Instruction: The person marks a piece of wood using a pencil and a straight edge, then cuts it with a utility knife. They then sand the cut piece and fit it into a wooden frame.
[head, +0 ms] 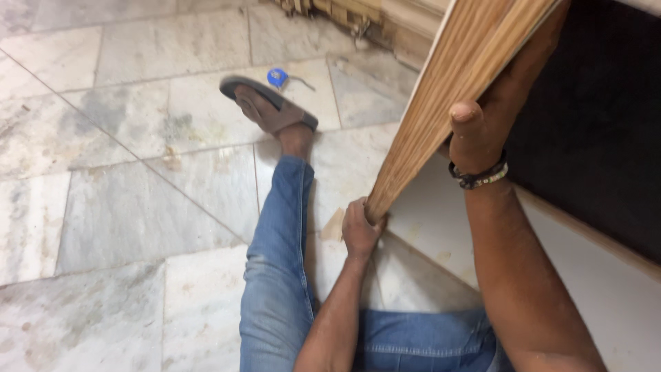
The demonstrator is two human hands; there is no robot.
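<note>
A room at home being fixed up, marble tile floor [117, 207], wooden board [441, 103], blue tape measure [277, 77], wood scraps [344, 12] by the wall

The floor [117, 207] is pale grey marble tiles, stained and scuffed, with seams running diagonally. At about twelve o'clock a small blue tape measure [277, 76] lies on it. Beside that, a sandalled foot [270, 107] rests on the tiles, its jeans-clad leg [279, 234] stretched toward six o'clock. A white panel [441, 227] lies flat at four o'clock.
</note>
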